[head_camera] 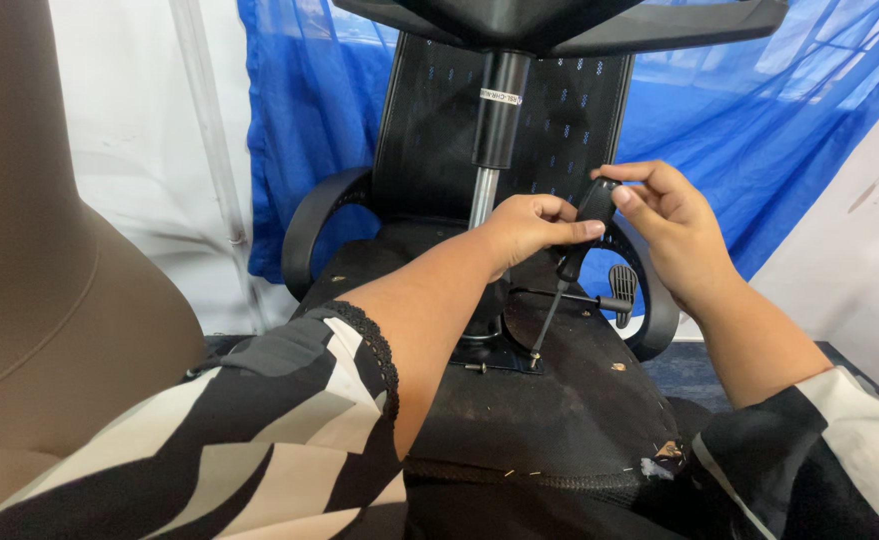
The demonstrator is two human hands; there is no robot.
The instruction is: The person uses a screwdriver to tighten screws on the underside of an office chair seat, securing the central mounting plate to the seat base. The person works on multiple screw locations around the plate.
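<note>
At 12 o'clock over the upturned chair seat (pixel 559 420) | I see left hand (pixel 529 228) and right hand (pixel 671 228), fingers pinching black lever handle (pixel 593 205) | its rod (pixel 547 322) reaches the underside plate; second lever (pixel 619 288) at 3 o'clock already fitted | handle not released yet.

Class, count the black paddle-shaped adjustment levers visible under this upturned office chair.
2: one lever pinched between the left hand and right hand; one ribbed lever lower right, untouched. Others may be hidden behind the arms.

Blue tarp (pixel 759 150) against white wall (pixel 129 130)
</note>
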